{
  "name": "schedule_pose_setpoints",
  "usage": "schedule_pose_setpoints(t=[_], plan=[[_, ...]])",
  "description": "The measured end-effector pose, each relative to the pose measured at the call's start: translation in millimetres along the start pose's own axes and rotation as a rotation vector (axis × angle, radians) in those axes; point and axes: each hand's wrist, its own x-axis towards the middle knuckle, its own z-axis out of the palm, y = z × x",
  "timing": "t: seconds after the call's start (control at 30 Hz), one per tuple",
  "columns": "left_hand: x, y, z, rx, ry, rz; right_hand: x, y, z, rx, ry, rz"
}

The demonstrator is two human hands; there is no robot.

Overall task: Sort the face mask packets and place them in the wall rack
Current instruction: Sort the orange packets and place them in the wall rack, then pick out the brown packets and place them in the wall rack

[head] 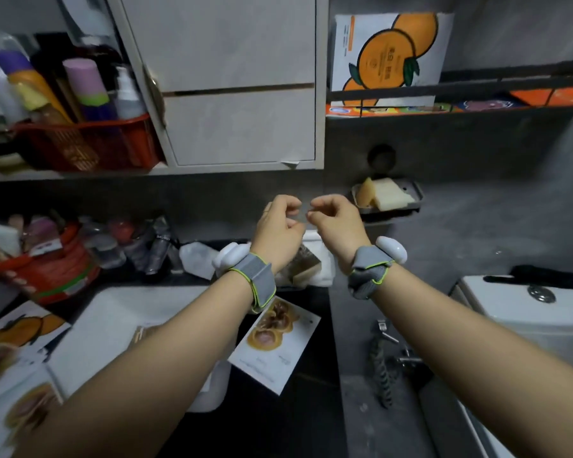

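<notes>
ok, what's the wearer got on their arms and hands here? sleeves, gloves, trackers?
No sleeves or gloves: the forearms are bare down to the left hand and right hand. Each wrist wears a grey fabric band edged in yellow-green, left strap and right strap. Each band carries a smooth, rounded white pod: left pod, right pod. No cables or readable markings show.

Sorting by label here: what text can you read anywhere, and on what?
No text reads clearly.
Orange packet in the rack: print too blurred.
Counter packet: print too small.
Dark tube: white lettering, blurred.
</notes>
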Motion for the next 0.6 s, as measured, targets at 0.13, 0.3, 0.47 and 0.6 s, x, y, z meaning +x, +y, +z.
schedule_pose_setpoints(t=[0.13, 0.3, 0.47, 0.6], plan=[[-13.8, -36.1, -4.7, 0.035, -0.04, -0.098, -14.3, 28.6, 16.4, -0.043, 0.012, 0.062], [-35.0, -85.8, -6.0, 0.189, -0.149, -0.22, -34.4, 72.5, 36.6, -0.117, -0.082, 0.179], [-58.2, -133.4, 2.5, 0.374, -0.299, -0.381, -57.3, 120.7, 51.3, -0.2, -0.198, 0.319], [-74.1, -163.1, 9.0, 0.494, -0.374, -0.49, -74.0, 144.6, 56.4, -0.245, -0.221, 0.379]])
